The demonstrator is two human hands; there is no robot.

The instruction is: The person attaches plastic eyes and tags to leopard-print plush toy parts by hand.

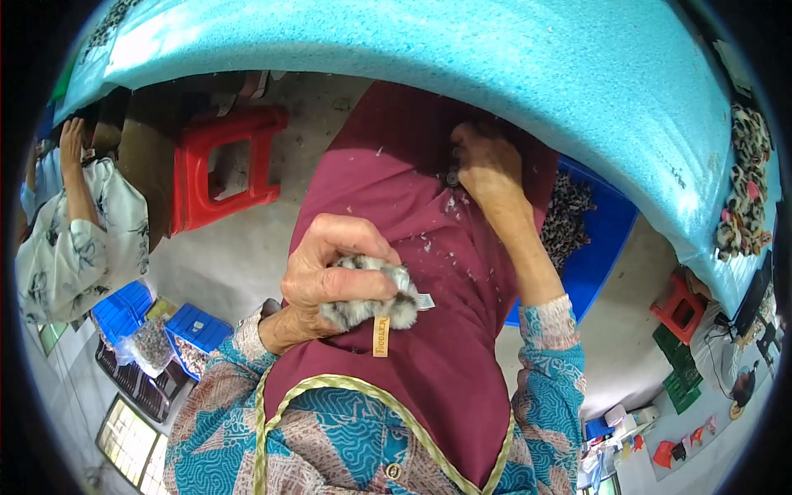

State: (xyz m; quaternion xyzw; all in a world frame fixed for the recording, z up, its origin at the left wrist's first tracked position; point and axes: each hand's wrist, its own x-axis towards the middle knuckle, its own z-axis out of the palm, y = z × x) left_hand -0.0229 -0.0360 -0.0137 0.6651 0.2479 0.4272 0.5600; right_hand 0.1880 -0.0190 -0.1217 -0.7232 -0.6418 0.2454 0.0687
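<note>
Over my lap, my left hand (342, 264) is closed around a small furry plush piece (363, 312), white with black spots. A yellow ribbon tag (380, 337) and a small white label (425, 302) stick out from it. My right hand (487, 161) rests on the maroon apron (412, 223), partly in the shade beneath the table edge. Its fingers are curled, and a small dark thing (452, 177) shows beside them, too unclear to name. Bits of white fluff lie on the apron.
A turquoise-covered table (462, 49) curves across the front, with spotted plush pieces (747, 190) at its right end. A blue crate (606, 231) of similar pieces stands right of my lap. Left are a red stool (227, 169), another person (87, 219) and blue crates (198, 326).
</note>
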